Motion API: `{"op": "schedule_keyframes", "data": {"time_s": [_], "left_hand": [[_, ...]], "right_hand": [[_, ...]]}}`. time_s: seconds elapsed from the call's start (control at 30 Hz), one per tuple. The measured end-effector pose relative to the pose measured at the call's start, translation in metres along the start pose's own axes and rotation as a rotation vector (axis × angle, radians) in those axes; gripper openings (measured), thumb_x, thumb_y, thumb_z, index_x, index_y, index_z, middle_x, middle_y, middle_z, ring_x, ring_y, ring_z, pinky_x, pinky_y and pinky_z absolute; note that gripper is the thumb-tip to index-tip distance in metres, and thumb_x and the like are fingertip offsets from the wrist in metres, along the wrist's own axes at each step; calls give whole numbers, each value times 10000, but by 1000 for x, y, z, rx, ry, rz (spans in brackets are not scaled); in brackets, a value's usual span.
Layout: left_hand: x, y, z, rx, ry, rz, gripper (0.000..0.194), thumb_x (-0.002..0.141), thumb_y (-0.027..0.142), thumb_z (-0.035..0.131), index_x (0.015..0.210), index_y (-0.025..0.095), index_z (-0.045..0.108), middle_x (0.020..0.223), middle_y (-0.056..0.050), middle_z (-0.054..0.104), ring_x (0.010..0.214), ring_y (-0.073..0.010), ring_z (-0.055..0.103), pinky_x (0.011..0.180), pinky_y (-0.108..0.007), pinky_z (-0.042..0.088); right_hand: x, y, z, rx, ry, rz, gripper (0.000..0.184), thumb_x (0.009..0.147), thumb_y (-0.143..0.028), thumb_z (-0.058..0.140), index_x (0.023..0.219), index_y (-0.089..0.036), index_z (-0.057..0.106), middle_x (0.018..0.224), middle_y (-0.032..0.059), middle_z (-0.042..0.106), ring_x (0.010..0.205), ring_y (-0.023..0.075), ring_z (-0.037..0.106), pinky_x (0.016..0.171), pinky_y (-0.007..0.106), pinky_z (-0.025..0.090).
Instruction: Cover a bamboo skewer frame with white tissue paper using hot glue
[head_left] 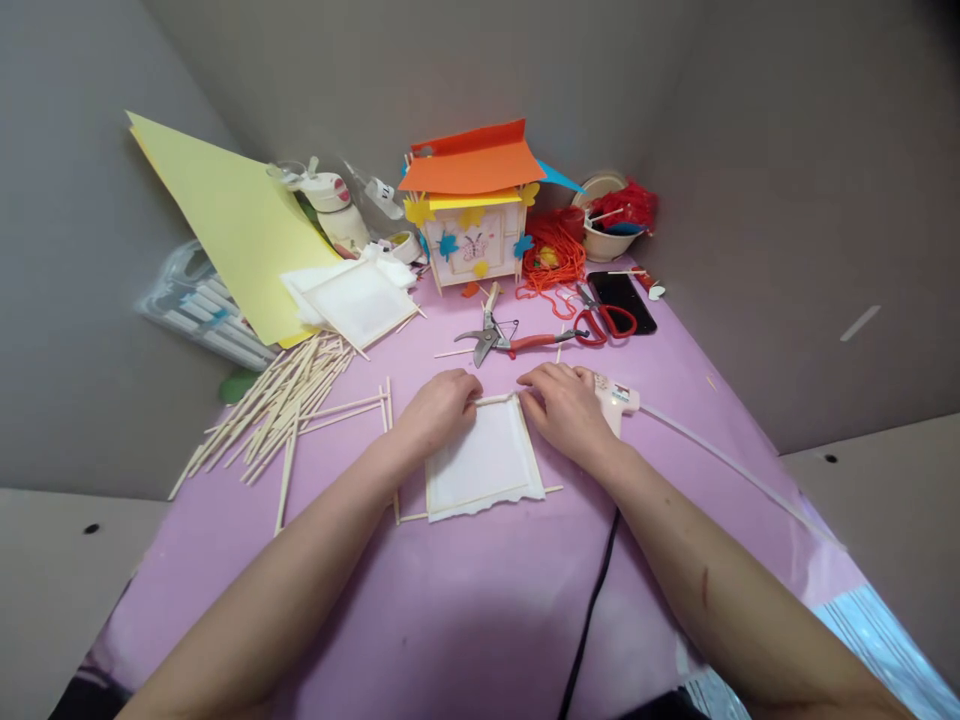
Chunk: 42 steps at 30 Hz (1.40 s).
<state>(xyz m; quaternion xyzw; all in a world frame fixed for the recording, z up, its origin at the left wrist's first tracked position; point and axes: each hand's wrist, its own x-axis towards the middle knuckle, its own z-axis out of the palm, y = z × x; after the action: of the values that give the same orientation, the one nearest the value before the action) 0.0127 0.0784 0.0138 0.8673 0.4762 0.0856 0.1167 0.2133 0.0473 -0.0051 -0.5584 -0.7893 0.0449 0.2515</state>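
A square panel of white paper on a thin wooden stick frame (484, 455) lies flat on the table before me. My left hand (442, 405) pinches its far edge near the left corner, fingers curled over the paper. At the far right corner, the bent fingers of my right hand (566, 410) press on the same edge. The paper along that edge looks folded around the stick. Just right of my right hand lies a white glue gun (619, 393), partly hidden by it, with a long glue stick (739, 468) sticking out behind.
Loose wooden sticks (289, 405) are piled at left, near another white panel (361, 300). Pruning shears (487, 340), red-handled scissors (606, 322) and a phone (626, 300) lie beyond my hands. Behind stands a paper lantern-like house (476, 235) beside red yarn (555, 255). A black cord (592, 610) runs toward me.
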Motion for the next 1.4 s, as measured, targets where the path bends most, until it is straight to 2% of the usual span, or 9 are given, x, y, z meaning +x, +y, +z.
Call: {"op": "schedule_keyframes", "data": {"time_s": [0.13,0.3,0.53,0.73,1.0,1.13,1.23,1.33,1.4], "left_hand": [[0,-1,1,-16,-32,-8,258,772,100,444,884,161,668,888,-69,666,850,-206,612,812,-324,491],[-35,6,-13,-105,170,18,292,837,159,500,1106,140,611,1107,-104,617,1072,-225,567,967,-363,444],[-91,10,-5,-218,130,-11,243,885,134,451,996,181,662,1050,-73,635,994,-194,586,907,-336,476],[-100,0,7,-214,204,-9,297,870,73,429,957,169,696,1064,-79,643,1014,-193,569,927,-353,468],[-105,-8,7,-131,120,-17,274,888,115,458,950,209,708,1090,-61,666,1067,-228,556,944,-433,436],[-106,-8,7,-143,124,-9,258,874,113,474,937,208,704,1095,-61,663,1074,-226,553,947,-424,434],[-107,-10,10,-150,137,6,258,871,107,468,958,206,690,1089,-61,661,1074,-226,555,938,-415,440],[-107,-11,12,-186,195,0,262,865,84,451,993,187,655,1102,-72,647,1078,-220,560,934,-398,449],[-107,-11,10,-211,267,-30,270,852,57,429,988,171,632,1098,-82,635,1069,-214,562,933,-391,454]], "right_hand": [[1,-1,-5,38,-9,8,185,910,-209,493,999,-199,654,1029,90,684,993,256,563,856,401,278],[-12,-12,-27,118,-15,-6,195,910,-209,516,1054,-206,647,1094,86,670,1050,263,562,896,419,299],[-47,-33,-27,190,-262,-231,138,909,-199,567,998,-225,669,1023,48,670,983,209,562,856,367,332],[-48,-42,-14,166,-424,-319,163,924,-170,550,797,-206,645,835,-1,649,836,157,548,800,338,304],[-48,-51,-21,185,-534,-306,143,881,-92,516,786,-189,560,803,6,604,804,160,515,771,318,342],[-51,-50,-24,319,-523,-275,144,854,-65,499,812,-198,532,809,3,574,771,150,501,757,301,376],[-47,-46,-25,425,-405,-219,111,886,-107,485,859,-207,524,842,11,572,783,150,511,729,279,397],[-30,-43,-20,287,-247,-143,91,903,-141,487,847,-196,531,851,37,577,821,179,518,725,293,401],[-16,-42,-11,101,-225,-140,111,899,-132,487,825,-183,552,846,58,585,837,205,518,741,315,399]]}}
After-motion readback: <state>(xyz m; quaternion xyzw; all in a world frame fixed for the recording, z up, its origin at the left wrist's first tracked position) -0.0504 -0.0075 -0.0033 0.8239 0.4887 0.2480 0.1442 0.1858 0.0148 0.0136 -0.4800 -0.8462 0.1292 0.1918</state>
